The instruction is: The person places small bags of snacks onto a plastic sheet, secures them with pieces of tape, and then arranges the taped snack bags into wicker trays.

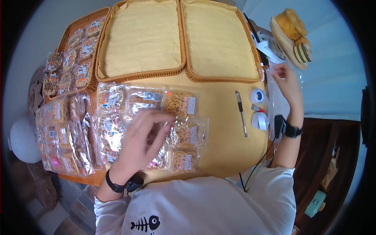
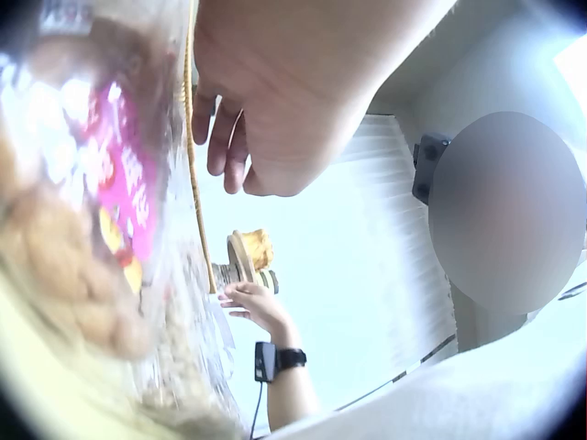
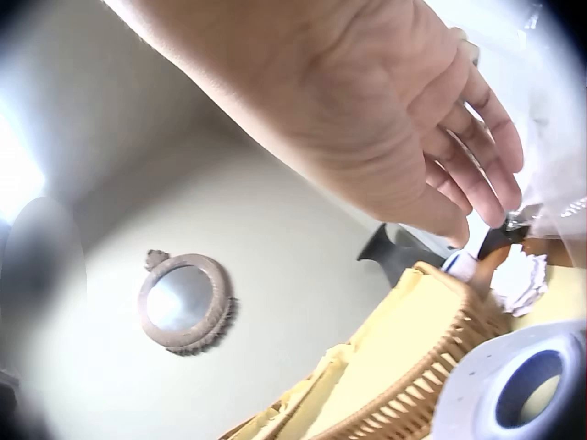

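Observation:
My left hand (image 1: 141,143) hovers over the rows of clear-wrapped snack packs, its fingers loosely bent with nothing between them. Close to its fingertips lies a pack of light brown snacks (image 1: 186,135) with a white label. Another labelled pack (image 1: 181,103) sits just beyond, and a third (image 1: 183,161) lies nearer the body. The left wrist view shows a pack with a pink print (image 2: 128,174) close to the camera. At the table's right edge, my right hand (image 1: 289,84) is raised with relaxed fingers, near white label strips (image 1: 270,51) and clear plastic. It grips nothing.
Two wicker trays (image 1: 183,39) lined with yellow cloth stand at the back; a third basket (image 1: 96,74) carries wrapped snacks. More packs (image 1: 64,137) lie left. A pen (image 1: 241,113), a label roll (image 1: 257,96) and a white roll (image 1: 260,121) lie right, near bread on a board (image 1: 280,33).

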The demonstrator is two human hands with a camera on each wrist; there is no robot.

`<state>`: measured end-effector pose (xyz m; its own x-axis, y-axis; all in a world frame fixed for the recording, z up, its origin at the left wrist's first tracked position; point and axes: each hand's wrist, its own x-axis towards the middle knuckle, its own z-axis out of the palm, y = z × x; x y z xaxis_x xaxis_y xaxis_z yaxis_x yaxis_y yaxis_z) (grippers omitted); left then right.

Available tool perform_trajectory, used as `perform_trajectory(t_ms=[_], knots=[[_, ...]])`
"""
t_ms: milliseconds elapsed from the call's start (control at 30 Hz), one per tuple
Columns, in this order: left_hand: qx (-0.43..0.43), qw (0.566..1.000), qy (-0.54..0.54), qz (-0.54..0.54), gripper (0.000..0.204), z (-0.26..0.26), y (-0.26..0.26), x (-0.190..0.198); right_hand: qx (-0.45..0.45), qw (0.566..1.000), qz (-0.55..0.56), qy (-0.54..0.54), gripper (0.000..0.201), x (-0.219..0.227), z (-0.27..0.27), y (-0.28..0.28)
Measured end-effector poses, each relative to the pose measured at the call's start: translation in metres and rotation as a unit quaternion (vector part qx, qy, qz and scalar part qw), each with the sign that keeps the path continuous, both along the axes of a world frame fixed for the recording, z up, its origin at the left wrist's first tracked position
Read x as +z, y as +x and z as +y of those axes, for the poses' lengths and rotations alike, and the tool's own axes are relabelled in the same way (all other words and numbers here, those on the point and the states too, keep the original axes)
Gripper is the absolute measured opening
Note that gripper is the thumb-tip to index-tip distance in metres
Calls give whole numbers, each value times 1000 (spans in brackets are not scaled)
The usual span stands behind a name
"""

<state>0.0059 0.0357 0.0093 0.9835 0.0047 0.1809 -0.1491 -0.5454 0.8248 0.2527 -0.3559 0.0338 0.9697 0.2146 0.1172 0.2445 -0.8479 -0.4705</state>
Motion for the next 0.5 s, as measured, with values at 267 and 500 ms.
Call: perform_trajectory(t_ms=[267,500], knots=[[73,958,277,-8,44,25,10,-29,227,948,213,69,32,-6,111,-138],[72,951,300,-17,45,24,10,-31,242,950,186,71,30,-39,138,-159]])
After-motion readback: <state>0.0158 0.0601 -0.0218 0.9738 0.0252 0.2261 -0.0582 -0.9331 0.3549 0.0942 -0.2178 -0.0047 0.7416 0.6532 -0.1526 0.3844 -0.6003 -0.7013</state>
